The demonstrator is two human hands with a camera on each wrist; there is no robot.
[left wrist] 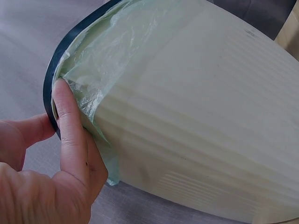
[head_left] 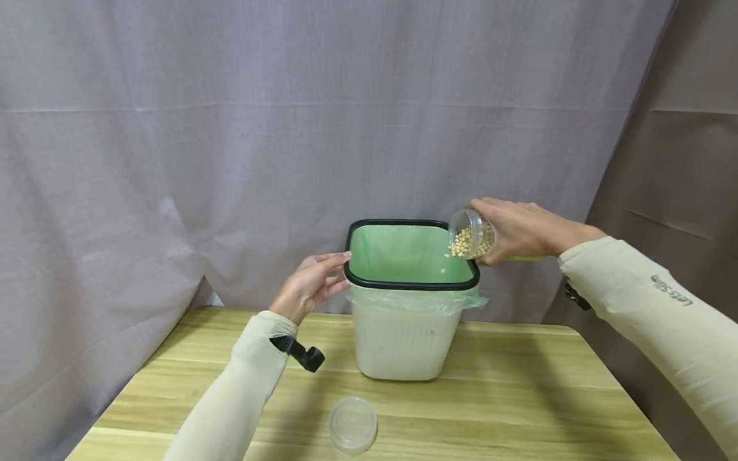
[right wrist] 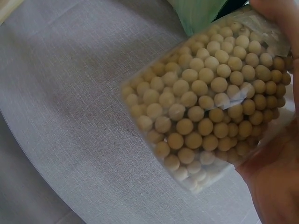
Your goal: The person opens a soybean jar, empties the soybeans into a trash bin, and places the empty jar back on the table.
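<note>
A pale bin [head_left: 403,339] with a black rim and a green liner bag [head_left: 403,253] stands on the wooden table [head_left: 519,397]. My right hand [head_left: 519,230] grips a clear jar [head_left: 469,234] of pale beans [right wrist: 210,102], tipped sideways over the bin's right rim; a few beans are falling into the liner. My left hand [head_left: 311,282] touches the bin's left rim, thumb against the liner [left wrist: 88,93] just under the black rim [left wrist: 51,79]. The bin's ribbed wall [left wrist: 196,116] fills the left wrist view.
A clear round lid [head_left: 353,424] lies on the table near the front edge, in front of the bin. A grey curtain [head_left: 230,128] hangs close behind the table. The table's right and left parts are bare wood.
</note>
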